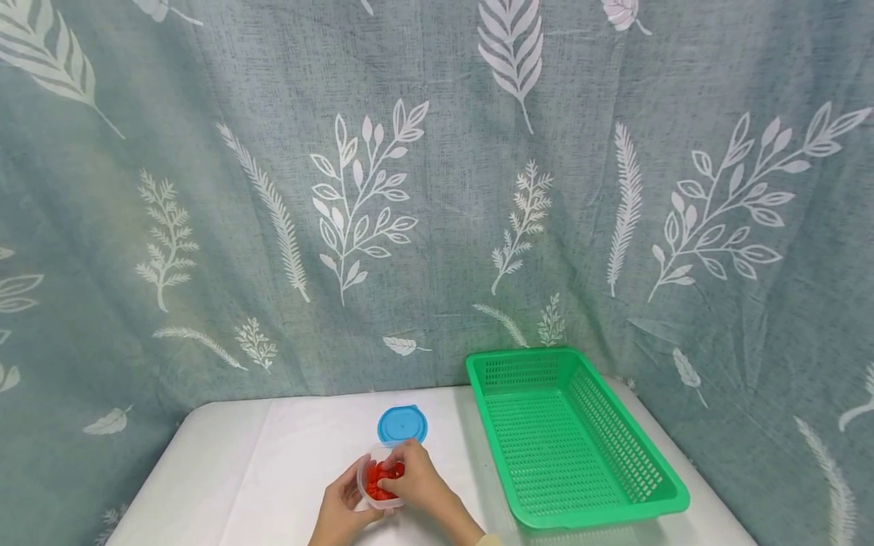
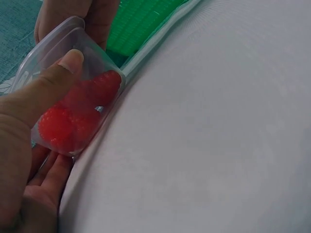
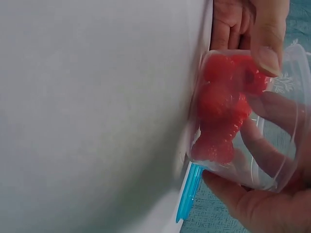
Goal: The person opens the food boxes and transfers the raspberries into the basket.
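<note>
A small clear plastic tub [image 2: 46,51] with several red raspberries [image 3: 218,104] in its bottom stands on the white table. My left hand [image 1: 343,500] holds the tub from the near left side; its thumb [image 2: 53,80] presses the outer wall, and its other fingers curl by the base. From the far right, my right hand [image 1: 419,478] reaches over the rim. Its thumb and a finger [image 3: 265,150] are inside, on either side of a raspberry among the others, while another of its fingers lies outside the wall. Just behind the tub lies a round blue lid [image 1: 403,425].
A large green plastic basket [image 1: 501,455] with perforated sides stands on the right of the table. The white tabletop [image 1: 300,447] stretches to the left. A grey-green curtain [image 1: 437,303] with white leaf prints hangs behind and at both sides.
</note>
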A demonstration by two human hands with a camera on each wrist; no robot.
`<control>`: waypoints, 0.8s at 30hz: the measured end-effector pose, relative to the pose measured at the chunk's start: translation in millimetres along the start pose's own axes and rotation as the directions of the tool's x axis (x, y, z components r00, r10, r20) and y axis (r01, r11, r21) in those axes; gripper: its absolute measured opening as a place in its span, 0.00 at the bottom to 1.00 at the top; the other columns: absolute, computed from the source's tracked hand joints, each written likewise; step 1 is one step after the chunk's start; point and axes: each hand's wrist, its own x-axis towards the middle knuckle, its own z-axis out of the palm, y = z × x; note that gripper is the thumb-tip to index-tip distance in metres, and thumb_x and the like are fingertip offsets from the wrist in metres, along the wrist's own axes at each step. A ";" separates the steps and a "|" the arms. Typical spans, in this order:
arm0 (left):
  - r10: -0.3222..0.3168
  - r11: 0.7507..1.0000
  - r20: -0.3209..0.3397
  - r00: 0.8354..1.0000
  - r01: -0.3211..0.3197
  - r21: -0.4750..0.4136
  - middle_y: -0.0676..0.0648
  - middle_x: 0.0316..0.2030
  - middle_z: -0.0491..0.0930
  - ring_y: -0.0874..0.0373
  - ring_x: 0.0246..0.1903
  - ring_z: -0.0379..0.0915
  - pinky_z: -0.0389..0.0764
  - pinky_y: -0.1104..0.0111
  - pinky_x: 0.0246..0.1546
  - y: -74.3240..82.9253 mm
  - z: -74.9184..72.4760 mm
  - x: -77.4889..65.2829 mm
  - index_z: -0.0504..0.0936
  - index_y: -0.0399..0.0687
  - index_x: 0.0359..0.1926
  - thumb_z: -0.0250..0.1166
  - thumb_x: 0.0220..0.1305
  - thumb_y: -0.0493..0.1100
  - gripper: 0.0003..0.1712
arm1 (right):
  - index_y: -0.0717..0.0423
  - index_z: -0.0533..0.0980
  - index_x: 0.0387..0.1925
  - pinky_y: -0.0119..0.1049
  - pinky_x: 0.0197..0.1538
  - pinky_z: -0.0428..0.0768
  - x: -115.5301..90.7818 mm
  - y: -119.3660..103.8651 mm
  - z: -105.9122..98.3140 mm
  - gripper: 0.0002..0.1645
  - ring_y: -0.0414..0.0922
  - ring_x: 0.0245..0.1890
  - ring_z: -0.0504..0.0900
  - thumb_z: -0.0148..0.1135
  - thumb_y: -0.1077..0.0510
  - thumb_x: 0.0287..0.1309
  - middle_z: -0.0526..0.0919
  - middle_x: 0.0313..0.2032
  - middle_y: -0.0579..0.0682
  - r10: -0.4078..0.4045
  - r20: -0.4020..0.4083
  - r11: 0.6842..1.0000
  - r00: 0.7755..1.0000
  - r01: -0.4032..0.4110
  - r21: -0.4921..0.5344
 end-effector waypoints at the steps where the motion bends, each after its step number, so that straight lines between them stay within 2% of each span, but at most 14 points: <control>1: -0.001 1.000 -0.001 1.000 0.001 0.005 0.35 0.70 0.69 0.39 0.71 0.64 0.75 0.66 0.66 -0.1 0.1 0.0 0.67 0.38 0.73 0.83 0.46 0.37 0.54 | 0.58 0.81 0.30 0.35 0.46 0.86 0.4 -0.2 0.4 0.10 0.43 0.43 0.74 0.78 0.66 0.49 0.75 0.40 0.49 0.008 -0.001 1.000 1.000 -0.008 -0.009; 6: -0.001 1.000 -0.011 1.000 0.001 0.010 0.35 0.70 0.70 0.39 0.70 0.65 0.76 0.65 0.66 0.8 1.1 -1.4 0.67 0.39 0.73 0.83 0.46 0.38 0.53 | 0.57 0.81 0.29 0.29 0.40 0.84 1.4 -0.9 1.0 0.09 0.41 0.39 0.73 0.76 0.66 0.50 0.73 0.38 0.48 0.020 0.001 0.999 1.000 -0.020 -0.031; 10: 0.000 1.000 -0.011 1.000 0.000 0.009 0.36 0.70 0.70 0.39 0.71 0.64 0.75 0.66 0.66 3.2 1.1 -2.0 0.67 0.39 0.73 0.83 0.47 0.39 0.53 | 0.57 0.79 0.30 0.28 0.39 0.81 0.8 -2.1 0.2 0.08 0.40 0.39 0.72 0.74 0.64 0.55 0.72 0.38 0.48 -0.005 0.001 0.998 1.000 0.005 -0.059; 14: -0.009 1.000 -0.004 1.000 0.010 0.010 0.36 0.70 0.70 0.39 0.71 0.63 0.74 0.64 0.67 4.6 0.5 -1.6 0.66 0.39 0.74 0.83 0.47 0.40 0.54 | 0.56 0.77 0.29 0.29 0.38 0.81 0.3 -3.3 -1.0 0.11 0.41 0.38 0.71 0.74 0.60 0.56 0.71 0.38 0.48 0.016 0.008 0.998 1.000 -0.015 -0.053; 19: -0.033 0.999 -0.002 0.999 0.033 0.028 0.35 0.71 0.68 0.37 0.72 0.62 0.74 0.61 0.66 4.2 -0.2 -1.9 0.66 0.38 0.74 0.83 0.48 0.42 0.54 | 0.54 0.77 0.26 0.29 0.37 0.82 0.5 -2.5 0.5 0.13 0.41 0.38 0.70 0.77 0.59 0.53 0.71 0.37 0.46 0.063 0.026 0.997 0.998 -0.062 -0.048; 24: -0.048 0.998 0.001 0.999 0.048 0.032 0.36 0.72 0.68 0.37 0.72 0.62 0.73 0.61 0.66 3.0 -0.4 -0.5 0.65 0.39 0.74 0.83 0.47 0.45 0.56 | 0.54 0.79 0.25 0.29 0.38 0.83 1.1 -2.3 1.4 0.12 0.42 0.39 0.70 0.79 0.60 0.51 0.71 0.37 0.46 0.067 0.019 0.996 0.998 -0.066 -0.054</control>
